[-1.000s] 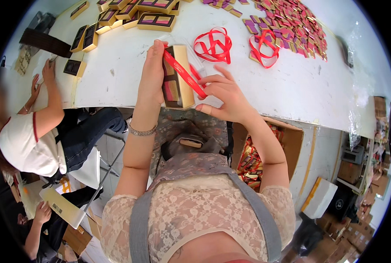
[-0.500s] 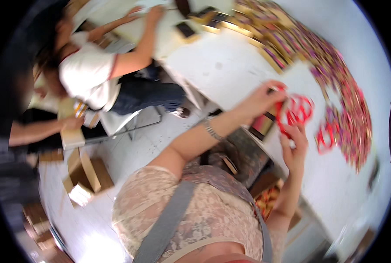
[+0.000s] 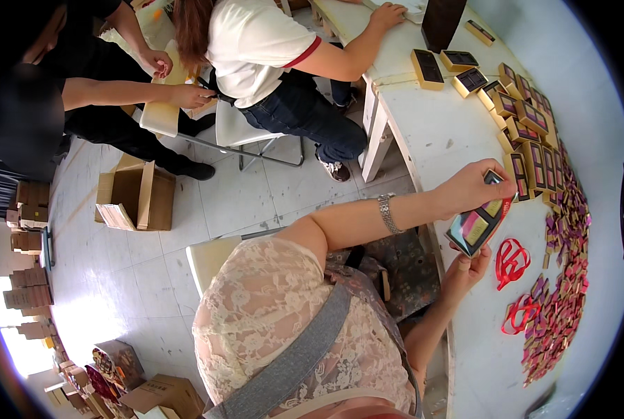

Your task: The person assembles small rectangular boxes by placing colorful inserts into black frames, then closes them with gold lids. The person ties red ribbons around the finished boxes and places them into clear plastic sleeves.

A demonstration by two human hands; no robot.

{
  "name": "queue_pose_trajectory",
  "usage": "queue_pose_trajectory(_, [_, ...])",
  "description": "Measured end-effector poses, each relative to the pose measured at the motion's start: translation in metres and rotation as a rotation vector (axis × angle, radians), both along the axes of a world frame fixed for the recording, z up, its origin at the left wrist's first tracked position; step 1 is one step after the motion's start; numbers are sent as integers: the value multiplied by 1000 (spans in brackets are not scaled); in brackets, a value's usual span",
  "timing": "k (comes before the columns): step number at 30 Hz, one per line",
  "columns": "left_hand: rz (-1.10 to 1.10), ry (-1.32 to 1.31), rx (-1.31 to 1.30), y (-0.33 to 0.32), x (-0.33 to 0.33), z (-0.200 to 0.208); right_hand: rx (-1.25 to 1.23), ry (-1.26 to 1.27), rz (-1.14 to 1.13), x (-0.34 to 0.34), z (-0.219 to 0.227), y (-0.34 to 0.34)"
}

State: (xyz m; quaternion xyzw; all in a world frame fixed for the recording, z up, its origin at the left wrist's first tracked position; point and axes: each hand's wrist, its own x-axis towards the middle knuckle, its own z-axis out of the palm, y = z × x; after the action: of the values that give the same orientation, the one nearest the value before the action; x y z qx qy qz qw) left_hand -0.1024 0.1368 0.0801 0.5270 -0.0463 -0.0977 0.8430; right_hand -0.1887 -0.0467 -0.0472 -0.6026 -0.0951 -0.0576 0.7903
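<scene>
Over the white table, a small black gift box (image 3: 471, 230) with a shiny clear top is tilted between my two hands. Pink and gold pieces show inside it. My left hand (image 3: 481, 187), below a metal wristwatch (image 3: 389, 214), has its fingers closed on the box's far end, where a strip of red ribbon (image 3: 505, 208) shows along the edge. My right hand (image 3: 468, 271) grips the near end from below, thumb and fingers at the corner. Just right of the box lies a looped red ribbon (image 3: 512, 262); a second red ribbon (image 3: 519, 314) lies nearer me, beside small wrapped pieces.
Several gold-edged boxes (image 3: 528, 133) crowd the table's far right. A long heap of small pink and purple wrapped pieces (image 3: 560, 300) runs along the wall. Two people sit at left; one, in a white shirt (image 3: 256, 49), reaches onto the table. An open carton (image 3: 137, 195) stands on the floor.
The red ribbon that was between my hands now lies on the table. The black box, earlier beside my left hand, is now held in both hands. My view has turned, showing more floor.
</scene>
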Motion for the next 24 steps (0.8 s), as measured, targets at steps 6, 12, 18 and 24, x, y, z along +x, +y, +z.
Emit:
queue_pose_trajectory(6, [-95,-161,-117,3,-9,9,227,145,95,-12,47,24])
queue_pose_trajectory(12, [-72,8,-332,-27,-5,-6,205,110,222,0,53,12])
queue_pose_trajectory(18, [44,14,-352,-42,6,-22,778,163,126,-17,45,41])
queue_pose_trajectory(24, [314,-304,-141,-57,-5,-27,1087,395,306,-31,53,47])
